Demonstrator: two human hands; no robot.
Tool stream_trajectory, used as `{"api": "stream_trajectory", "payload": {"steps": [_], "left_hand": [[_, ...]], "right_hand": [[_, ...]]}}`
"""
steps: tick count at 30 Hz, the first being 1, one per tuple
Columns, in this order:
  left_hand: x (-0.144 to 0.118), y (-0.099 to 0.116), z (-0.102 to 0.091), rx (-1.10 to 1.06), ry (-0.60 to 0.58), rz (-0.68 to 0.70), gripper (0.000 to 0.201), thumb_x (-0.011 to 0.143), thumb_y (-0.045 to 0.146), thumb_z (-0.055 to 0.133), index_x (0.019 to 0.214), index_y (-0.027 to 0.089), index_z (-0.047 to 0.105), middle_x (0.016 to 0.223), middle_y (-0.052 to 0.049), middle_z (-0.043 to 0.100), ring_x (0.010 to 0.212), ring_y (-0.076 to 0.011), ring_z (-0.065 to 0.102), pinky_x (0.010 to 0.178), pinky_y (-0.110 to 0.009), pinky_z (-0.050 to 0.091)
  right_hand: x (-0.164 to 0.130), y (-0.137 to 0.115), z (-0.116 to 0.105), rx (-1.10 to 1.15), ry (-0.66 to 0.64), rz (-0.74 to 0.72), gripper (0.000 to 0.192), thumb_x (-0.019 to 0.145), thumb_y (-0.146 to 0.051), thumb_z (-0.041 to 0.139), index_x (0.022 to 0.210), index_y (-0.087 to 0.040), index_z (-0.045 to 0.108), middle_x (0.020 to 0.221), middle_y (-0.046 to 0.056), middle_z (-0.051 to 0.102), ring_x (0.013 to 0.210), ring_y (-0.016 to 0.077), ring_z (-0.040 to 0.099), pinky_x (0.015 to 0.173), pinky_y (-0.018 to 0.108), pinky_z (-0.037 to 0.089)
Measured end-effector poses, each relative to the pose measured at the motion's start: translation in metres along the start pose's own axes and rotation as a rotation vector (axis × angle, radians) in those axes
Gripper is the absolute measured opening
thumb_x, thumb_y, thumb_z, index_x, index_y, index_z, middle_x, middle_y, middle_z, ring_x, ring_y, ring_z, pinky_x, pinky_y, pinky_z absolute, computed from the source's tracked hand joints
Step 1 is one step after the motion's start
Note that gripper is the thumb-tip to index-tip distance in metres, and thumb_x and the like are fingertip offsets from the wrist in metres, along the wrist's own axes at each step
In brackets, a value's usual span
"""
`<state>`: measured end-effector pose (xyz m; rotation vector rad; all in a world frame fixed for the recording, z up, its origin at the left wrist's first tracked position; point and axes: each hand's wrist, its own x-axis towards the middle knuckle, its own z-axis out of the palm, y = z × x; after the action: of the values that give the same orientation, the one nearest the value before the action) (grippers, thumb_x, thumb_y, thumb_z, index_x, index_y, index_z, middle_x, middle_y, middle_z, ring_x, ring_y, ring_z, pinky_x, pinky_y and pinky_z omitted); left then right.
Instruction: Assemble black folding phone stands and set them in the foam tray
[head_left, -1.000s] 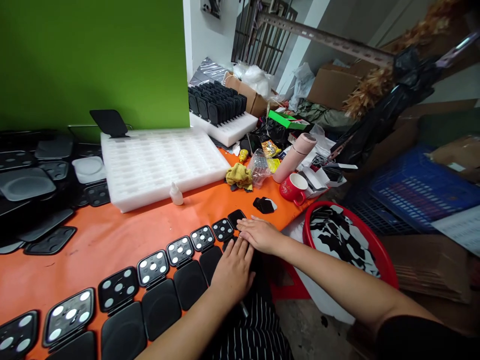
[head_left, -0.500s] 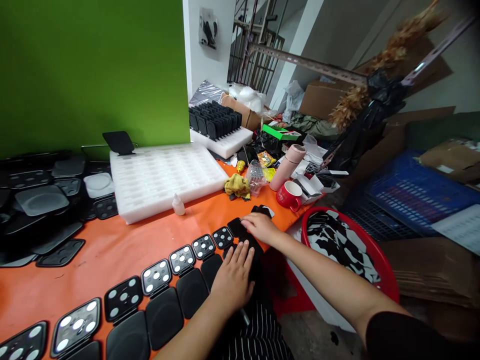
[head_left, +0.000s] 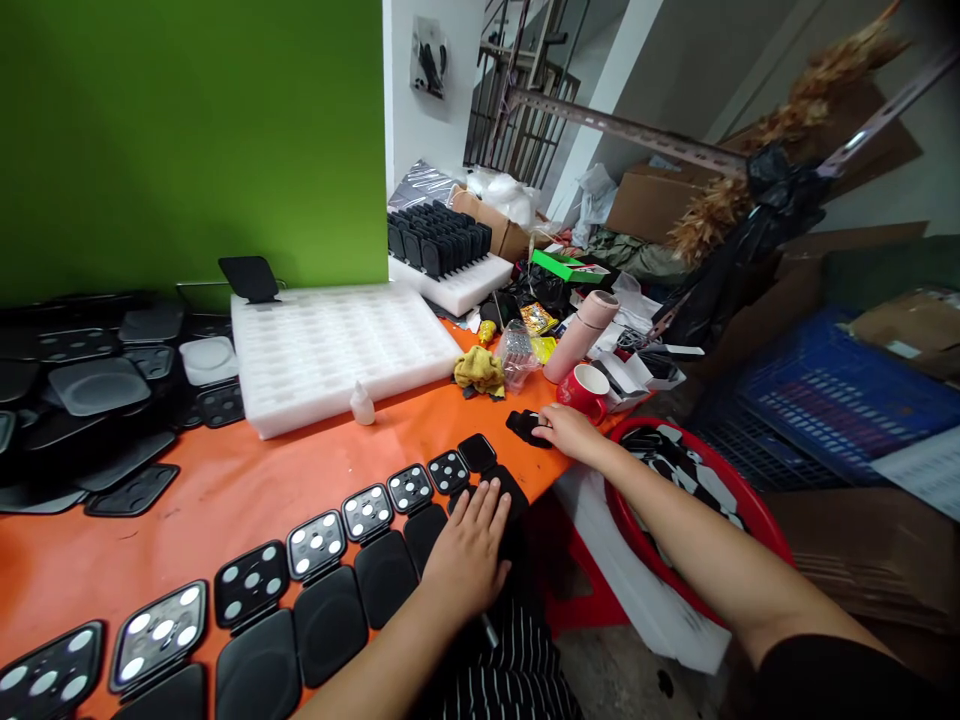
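Observation:
A row of black hinged square cases lies along the table's front, several with white round dots inside, such as the dotted panel (head_left: 316,544). My left hand (head_left: 469,545) lies flat, fingers stretched, over the lower halves near the row's right end. Beyond its fingertips, the last upper panel (head_left: 476,452) is plain black with no dots showing. Farther right, my right hand (head_left: 568,430) has its fingers closed at a small pile of thin black pads (head_left: 523,426). The fingers hide part of that pile.
A white foam block (head_left: 345,355) stands behind the row, with a small dropper bottle (head_left: 362,405) before it. A red mug (head_left: 583,390) and pink flask (head_left: 581,337) stand near the right hand. A red basin (head_left: 757,510) of black and white pieces sits at right. Black panels (head_left: 101,385) are heaped left.
My right hand has moved from the row's last panel to the pad pile on the right, uncovering that panel. My left hand stays on the row. The view has shifted slightly.

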<state>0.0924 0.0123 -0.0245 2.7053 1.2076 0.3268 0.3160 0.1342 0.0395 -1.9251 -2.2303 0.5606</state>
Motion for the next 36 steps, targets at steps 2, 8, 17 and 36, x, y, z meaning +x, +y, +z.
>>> {"api": "stream_trajectory", "payload": {"steps": [2,8,17,36], "left_hand": [[0.000,0.000,0.000,-0.003,-0.004,-0.001,0.075,0.076,0.047,0.046,0.138,0.015,0.018,0.146,-0.010,0.011,0.132,-0.0268,0.010,0.106,-0.044,0.008],[0.000,0.001,0.001,0.007,-0.016,-0.024,0.076,0.076,0.048,0.045,0.138,0.015,0.018,0.145,-0.012,0.013,0.132,-0.0282,0.009,0.105,-0.049,0.004],[0.002,-0.001,0.005,-0.006,-0.028,-0.033,0.079,0.074,0.051,0.047,0.137,0.014,0.019,0.145,-0.012,0.015,0.133,-0.0269,0.004,0.106,-0.047,0.001],[0.002,-0.001,0.006,-0.011,-0.031,-0.033,0.079,0.074,0.051,0.046,0.138,0.014,0.017,0.145,-0.012,0.015,0.133,-0.0271,0.005,0.106,-0.047,0.001]], "right_hand": [[-0.002,-0.014,0.004,0.097,-0.065,-0.024,0.020,0.079,-0.034,0.053,0.071,-0.016,0.056,0.068,0.001,0.055,0.067,0.0146,0.051,0.061,0.024,0.037],[0.010,-0.073,0.050,0.404,-0.267,-0.151,0.028,0.080,-0.042,0.046,0.071,-0.016,0.052,0.063,-0.003,0.052,0.057,0.0095,0.047,0.053,0.018,0.037],[0.025,-0.085,0.080,0.518,-0.369,-0.143,0.026,0.075,-0.039,0.052,0.065,-0.016,0.048,0.056,-0.005,0.047,0.050,0.0083,0.043,0.047,0.018,0.033],[0.027,-0.086,0.079,0.531,-0.359,-0.140,0.020,0.074,-0.035,0.055,0.068,-0.015,0.052,0.061,-0.005,0.050,0.054,0.0084,0.045,0.051,0.019,0.034]]}}
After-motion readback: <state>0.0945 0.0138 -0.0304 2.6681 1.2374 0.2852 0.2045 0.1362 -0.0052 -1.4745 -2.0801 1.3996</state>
